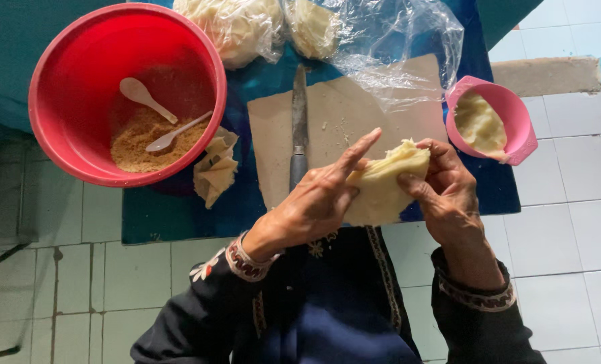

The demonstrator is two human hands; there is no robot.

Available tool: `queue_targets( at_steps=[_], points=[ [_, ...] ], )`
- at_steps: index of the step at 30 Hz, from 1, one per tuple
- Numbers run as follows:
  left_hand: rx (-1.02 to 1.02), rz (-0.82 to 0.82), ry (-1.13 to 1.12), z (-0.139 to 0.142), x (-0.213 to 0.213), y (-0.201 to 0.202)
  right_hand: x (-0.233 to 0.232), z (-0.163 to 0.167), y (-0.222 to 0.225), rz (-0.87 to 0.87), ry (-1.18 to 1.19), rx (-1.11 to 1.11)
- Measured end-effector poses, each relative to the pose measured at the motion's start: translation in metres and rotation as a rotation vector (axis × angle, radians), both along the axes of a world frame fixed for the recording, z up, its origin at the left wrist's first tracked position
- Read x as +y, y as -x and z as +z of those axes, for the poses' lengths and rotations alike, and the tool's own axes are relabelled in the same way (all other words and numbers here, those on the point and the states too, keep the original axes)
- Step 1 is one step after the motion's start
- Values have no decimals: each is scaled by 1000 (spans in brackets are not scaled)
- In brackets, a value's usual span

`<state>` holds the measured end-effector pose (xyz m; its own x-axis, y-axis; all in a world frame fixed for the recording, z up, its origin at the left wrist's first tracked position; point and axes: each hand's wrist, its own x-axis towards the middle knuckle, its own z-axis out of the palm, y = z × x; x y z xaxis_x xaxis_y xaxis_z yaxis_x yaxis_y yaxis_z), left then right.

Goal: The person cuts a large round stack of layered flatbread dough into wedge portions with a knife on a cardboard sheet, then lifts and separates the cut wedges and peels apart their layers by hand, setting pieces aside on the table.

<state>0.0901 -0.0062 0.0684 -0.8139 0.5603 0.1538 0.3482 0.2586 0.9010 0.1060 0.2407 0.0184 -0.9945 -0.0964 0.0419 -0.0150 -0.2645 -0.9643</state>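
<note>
red bowl (pixel 78 47): glossy plastic | wrapper (pixel 381 185): pale, matt, soft dough sheet | knife (pixel 300 114): dull metal | bag (pixel 395 40): clear, crinkled film

A clear plastic bag (pixel 395 47) lies crumpled and open at the top of the blue table (pixel 179 216), its loose film spilling onto a pale board (pixel 334 128). Beside it to the left, a second clear bag (pixel 236 27) wraps a pale, lumpy stack. No labels, signs or screens are visible.
</note>
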Motion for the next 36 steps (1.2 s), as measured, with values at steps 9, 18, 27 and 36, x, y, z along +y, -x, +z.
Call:
queue_targets(
  at_steps=[9,18,27,36],
  points=[
    [164,-49,60,22,-17,67,-31,11,22,-197,-663,122],
    [314,21,262,100,-52,81,-151,16,8,85,-1289,454],
    [326,-64,52,80,-62,73,-37,17,-57,-61,-622,-81],
    [-262,-103,-273,-17,-63,50,8,-4,-105,-194,-333,-226]
  ],
)
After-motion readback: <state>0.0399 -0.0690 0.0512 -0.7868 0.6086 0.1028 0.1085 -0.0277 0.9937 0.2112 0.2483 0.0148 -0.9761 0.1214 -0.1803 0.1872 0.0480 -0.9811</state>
